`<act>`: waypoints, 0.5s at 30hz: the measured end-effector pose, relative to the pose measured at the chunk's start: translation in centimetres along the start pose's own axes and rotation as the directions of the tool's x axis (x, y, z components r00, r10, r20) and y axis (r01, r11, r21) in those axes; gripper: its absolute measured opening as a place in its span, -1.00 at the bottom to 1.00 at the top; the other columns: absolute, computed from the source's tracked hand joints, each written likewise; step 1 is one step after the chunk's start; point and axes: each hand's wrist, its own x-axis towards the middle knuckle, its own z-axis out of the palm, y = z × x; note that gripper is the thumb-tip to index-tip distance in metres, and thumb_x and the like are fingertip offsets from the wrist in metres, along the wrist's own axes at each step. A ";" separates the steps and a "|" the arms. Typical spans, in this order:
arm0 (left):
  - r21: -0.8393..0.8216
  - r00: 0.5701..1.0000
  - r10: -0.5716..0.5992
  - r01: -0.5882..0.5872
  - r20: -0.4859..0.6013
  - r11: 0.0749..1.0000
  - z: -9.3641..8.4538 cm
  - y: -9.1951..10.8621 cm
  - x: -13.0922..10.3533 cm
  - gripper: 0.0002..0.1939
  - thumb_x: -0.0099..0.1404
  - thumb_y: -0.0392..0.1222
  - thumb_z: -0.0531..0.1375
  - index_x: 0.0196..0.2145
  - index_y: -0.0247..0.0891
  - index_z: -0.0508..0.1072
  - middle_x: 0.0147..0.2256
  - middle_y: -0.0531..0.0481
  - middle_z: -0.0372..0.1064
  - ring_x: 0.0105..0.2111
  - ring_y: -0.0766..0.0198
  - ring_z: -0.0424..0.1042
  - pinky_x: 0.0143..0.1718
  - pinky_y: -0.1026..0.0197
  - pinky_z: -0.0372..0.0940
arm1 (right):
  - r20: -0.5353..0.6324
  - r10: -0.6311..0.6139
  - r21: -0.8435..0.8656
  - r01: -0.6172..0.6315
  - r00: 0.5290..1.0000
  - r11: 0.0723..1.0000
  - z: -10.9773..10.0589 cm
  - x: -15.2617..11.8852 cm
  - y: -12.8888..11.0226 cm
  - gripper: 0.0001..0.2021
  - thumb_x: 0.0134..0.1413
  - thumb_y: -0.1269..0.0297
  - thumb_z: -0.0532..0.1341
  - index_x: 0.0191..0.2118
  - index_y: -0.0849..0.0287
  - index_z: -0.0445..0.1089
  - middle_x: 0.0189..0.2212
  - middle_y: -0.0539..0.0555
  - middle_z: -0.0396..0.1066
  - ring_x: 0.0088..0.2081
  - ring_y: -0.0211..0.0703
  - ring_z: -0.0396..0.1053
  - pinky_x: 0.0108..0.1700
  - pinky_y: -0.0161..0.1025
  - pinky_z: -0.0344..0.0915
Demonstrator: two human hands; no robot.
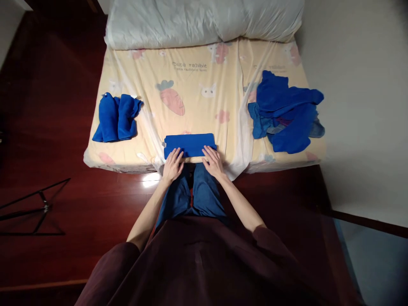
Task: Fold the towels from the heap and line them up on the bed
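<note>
A blue towel [190, 144], folded into a flat strip with a small white tag at its left end, lies along the near edge of the bed. My left hand [174, 165] rests on its near left corner, fingers stretched out. On the near right corner lies my right hand [212, 161], fingers likewise extended and slightly spread. Neither hand is closed around the cloth. Rolled blue towels [117, 117] sit together on the left of the bed. At the right is a loose, crumpled pile of blue cloths [288, 112], some of them a duller blue.
The bed [191, 102] has a yellow sheet printed with carrots and rabbits. Across its far side lies a pale, shiny bundled quilt [204, 21]. A wall [357, 106] stands close on the right. Black tripod legs [41, 208] spread over the dark red floor at left.
</note>
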 end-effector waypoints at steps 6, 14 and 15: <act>0.105 0.985 -0.174 0.171 0.016 0.980 1.3 -1.4 0.7 -0.25 0.50 0.03 -0.01 0.49 -0.41 0.04 0.51 -0.28 -0.24 0.53 -0.06 -0.31 0.51 -0.23 -0.22 | 0.138 0.072 -0.136 -0.053 0.988 0.989 1.2 0.4 0.3 -0.41 0.47 0.23 -0.07 0.52 0.21 0.00 0.51 0.14 -0.02 0.54 -0.06 -0.10 0.56 0.11 -0.18; 0.059 0.988 -0.157 0.156 0.013 0.986 -0.7 -5.2 -0.1 -0.32 0.41 -0.14 0.06 0.43 -0.34 0.22 0.44 -0.25 0.05 0.48 -0.08 -0.02 0.50 -0.23 -0.18 | 0.043 0.145 -0.107 -0.140 0.988 0.984 0.7 0.8 3.4 -0.38 0.31 0.41 0.06 0.46 0.25 0.16 0.44 0.19 0.14 0.49 0.00 0.05 0.50 0.13 -0.01; 0.049 0.987 -0.158 0.157 0.011 0.986 -0.7 -5.4 0.3 -0.32 0.37 -0.19 0.07 0.42 -0.33 0.26 0.43 -0.24 0.08 0.47 -0.08 0.00 0.49 -0.24 -0.17 | 0.036 0.154 -0.100 -0.149 0.987 0.984 0.8 1.2 3.4 -0.38 0.27 0.46 0.08 0.44 0.26 0.20 0.43 0.20 0.18 0.47 0.01 0.08 0.49 0.14 0.02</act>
